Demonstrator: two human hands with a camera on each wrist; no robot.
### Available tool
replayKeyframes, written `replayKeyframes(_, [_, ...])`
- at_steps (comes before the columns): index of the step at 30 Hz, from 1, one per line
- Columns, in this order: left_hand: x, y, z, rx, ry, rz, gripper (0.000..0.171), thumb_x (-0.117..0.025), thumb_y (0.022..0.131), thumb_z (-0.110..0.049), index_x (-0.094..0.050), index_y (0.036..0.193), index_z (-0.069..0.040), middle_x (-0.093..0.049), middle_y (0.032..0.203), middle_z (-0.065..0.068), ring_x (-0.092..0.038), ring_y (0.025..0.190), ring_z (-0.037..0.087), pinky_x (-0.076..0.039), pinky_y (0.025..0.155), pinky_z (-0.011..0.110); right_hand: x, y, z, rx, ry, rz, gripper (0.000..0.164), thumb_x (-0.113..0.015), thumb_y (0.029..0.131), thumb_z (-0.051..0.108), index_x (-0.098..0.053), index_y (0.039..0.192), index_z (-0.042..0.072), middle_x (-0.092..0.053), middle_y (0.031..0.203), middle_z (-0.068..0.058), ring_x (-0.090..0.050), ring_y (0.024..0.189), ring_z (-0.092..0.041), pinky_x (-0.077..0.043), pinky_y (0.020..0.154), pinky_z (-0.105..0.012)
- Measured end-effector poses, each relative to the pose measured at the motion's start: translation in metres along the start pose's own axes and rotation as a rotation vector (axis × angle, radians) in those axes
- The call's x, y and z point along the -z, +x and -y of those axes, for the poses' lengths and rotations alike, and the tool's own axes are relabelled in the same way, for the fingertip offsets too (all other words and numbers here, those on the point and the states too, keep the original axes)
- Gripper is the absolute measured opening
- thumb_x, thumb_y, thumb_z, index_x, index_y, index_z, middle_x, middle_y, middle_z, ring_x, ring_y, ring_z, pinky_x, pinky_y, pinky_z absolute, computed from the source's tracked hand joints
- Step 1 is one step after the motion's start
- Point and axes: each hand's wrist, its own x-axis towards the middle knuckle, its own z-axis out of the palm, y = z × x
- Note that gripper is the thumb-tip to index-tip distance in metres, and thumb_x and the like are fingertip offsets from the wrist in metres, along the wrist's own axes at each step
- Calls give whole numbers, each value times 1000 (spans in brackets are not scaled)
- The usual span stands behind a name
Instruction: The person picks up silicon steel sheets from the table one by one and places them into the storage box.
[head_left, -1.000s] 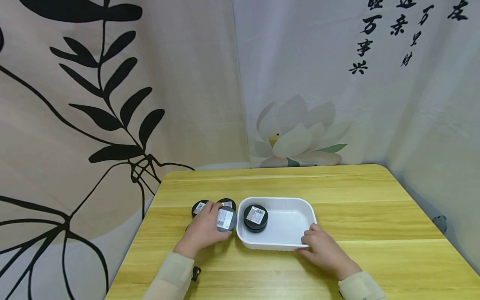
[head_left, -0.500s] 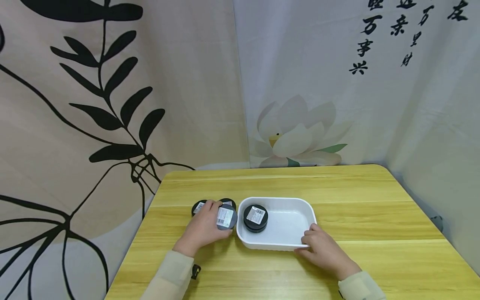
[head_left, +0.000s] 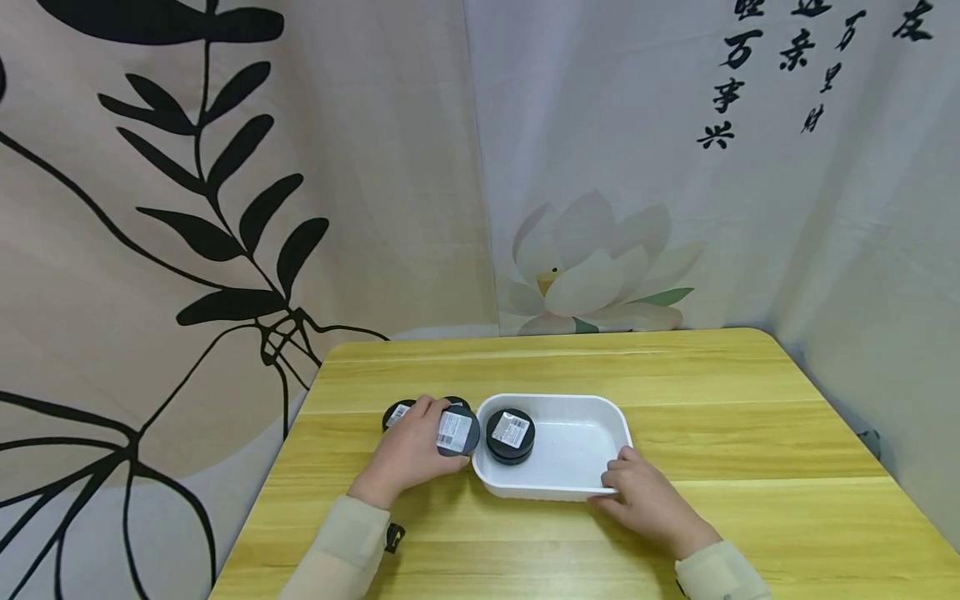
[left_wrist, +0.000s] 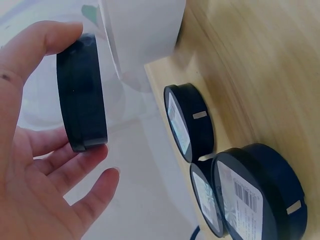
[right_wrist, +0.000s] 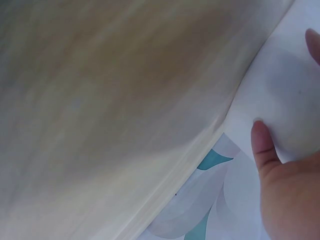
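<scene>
My left hand [head_left: 403,450] pinches a round, flat black container [head_left: 458,431] by its edge, thumb on one side and fingers on the other. Its white barcode label faces up toward the head camera, and it is held beside the left rim of the white plastic tray [head_left: 577,400]. Inside that tray, at the left, lie two stacked black containers [head_left: 511,437]. At the tray's near right corner my right hand [head_left: 648,502] grips the rim. Three more black containers stand close together in the left wrist view, one of them a labelled container [left_wrist: 260,195] nearest the camera.
The yellow wood-grain table [head_left: 555,542] carries everything. Behind it hangs a printed curtain [head_left: 375,167] with black leaves, a lotus and characters. A small black item [head_left: 393,537] shows at the left wrist.
My left hand has shifted slightly right and up with the black container, bringing it closer to the tray's left rim. The right hand and tray have stayed in place.
</scene>
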Motion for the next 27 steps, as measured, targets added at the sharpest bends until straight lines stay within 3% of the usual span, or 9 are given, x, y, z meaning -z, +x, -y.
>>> replayKeyframes(27, [6, 17, -21, -40, -30, 80, 90, -73, 57, -65, -47, 129, -16, -46, 114, -3, -50, 86, 13, -45, 76, 33, -1, -1, -1, 3, 1, -9, 28, -73, 74, 41, -52, 60, 29, -37, 63, 21, -31, 68, -6, -33, 60, -21])
